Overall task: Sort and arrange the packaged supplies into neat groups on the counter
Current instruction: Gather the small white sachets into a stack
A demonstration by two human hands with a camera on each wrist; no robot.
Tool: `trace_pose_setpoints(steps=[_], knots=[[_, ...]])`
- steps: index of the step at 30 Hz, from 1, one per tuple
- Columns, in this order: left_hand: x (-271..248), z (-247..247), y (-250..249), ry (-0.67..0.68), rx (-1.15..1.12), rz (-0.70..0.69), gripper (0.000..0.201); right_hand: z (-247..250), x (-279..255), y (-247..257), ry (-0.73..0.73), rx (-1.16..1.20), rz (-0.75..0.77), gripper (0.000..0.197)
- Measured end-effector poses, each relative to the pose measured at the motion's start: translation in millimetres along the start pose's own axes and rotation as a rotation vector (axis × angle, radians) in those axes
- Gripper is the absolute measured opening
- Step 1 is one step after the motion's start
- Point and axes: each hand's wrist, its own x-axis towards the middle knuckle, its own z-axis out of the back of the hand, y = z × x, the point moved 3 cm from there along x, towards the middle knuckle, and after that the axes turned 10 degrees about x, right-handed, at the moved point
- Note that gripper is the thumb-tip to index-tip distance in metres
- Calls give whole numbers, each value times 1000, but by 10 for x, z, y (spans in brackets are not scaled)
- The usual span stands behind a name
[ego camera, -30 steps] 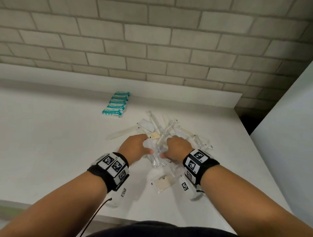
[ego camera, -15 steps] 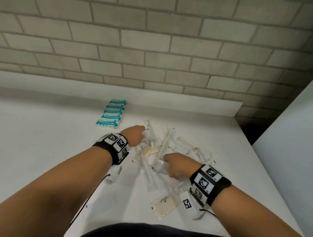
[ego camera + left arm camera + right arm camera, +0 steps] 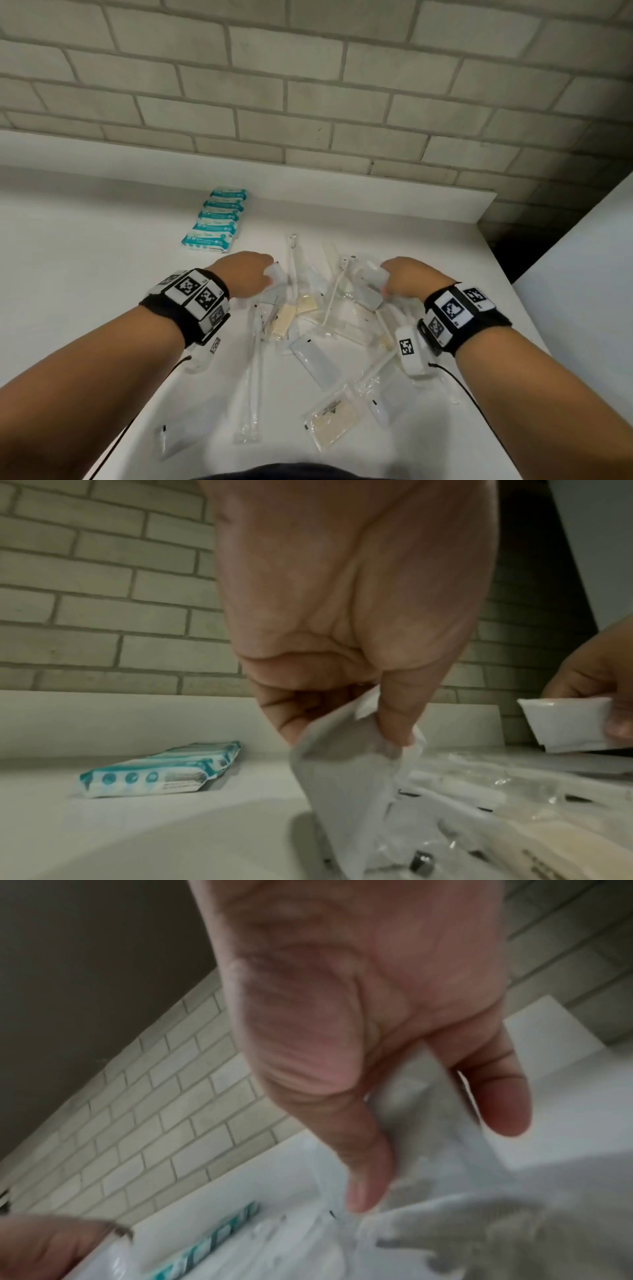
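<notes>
1. Head view: a white surface (image 3: 85, 274) runs below a grey brick wall (image 3: 308, 102). A row of teal-and-white packets (image 3: 214, 226) lies in the upper middle of the frame, well apart from a loose pile of clear wrapped supplies (image 3: 318, 325) at centre. The left hand (image 3: 245, 275) is at the pile's left edge, fingers curled round a white packet (image 3: 275, 274). The right hand (image 3: 409, 279) is at the pile's right edge, fingers curled round a second white packet (image 3: 371, 279). Both wrists wear black bands with printed markers.

2. Left wrist view: the left hand (image 3: 342, 615) fills the upper centre; thumb and fingers (image 3: 397, 718) pinch the white packet (image 3: 342, 777), which hangs down toward the surface (image 3: 137, 831). The teal-and-white packets (image 3: 161, 773) lie at lower left. The right hand (image 3: 596, 674), at the right edge, grips the second white packet (image 3: 575, 723).

3. Right wrist view, blurred: the right hand (image 3: 359, 1015) fills the centre; thumb and fingers (image 3: 500, 1102) close on pale wrapping (image 3: 421, 1096). Its exact kind cannot be told here. The teal-and-white packets (image 3: 212, 1240) show at the lower edge.
</notes>
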Motion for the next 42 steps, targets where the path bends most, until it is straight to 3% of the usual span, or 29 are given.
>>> trace_pose_setpoints(steps=[2,5,8,12,14,18,23,25,27,29,32,35,37,39,42], knots=[[71,-10,-40,6,1,-20,52,-115,97,97,12,44,-20,58],[147,-132,-159,120,52,-43,65,-306,224,145,25,61,-82,73],[193,-176,-206,87,73,-4,73,-301,266,94,19,44,-113,78],[214,-155,-167,96,70,58,72,-266,254,-50,33,134,-90,72],[216,-152,-129,101,32,85,69,-230,246,-171,-26,179,-99,56],[178,-86,-33,87,-113,133,66,-89,135,-410,-109,567,-82,29],[101,83,109,40,-305,229,71,151,-41,-305,-323,795,27,29],[72,162,103,-7,-360,256,74,112,-113,-32,-258,843,157,28],[65,216,82,-60,-412,251,75,-31,-165,289,-95,813,285,27],[39,257,84,-94,-453,248,72,-200,-88,484,1,612,348,32],[10,258,215,-145,-524,263,54,-259,115,420,-28,369,243,39],[-61,222,378,-204,-734,268,46,-107,237,295,-161,389,146,33],[-98,219,404,-238,-839,258,44,-82,271,367,-184,511,147,44],[-119,247,319,-251,-863,213,40,-162,252,560,-60,546,213,55],[-107,339,59,-230,-745,91,43,-348,146,821,171,396,369,43]])
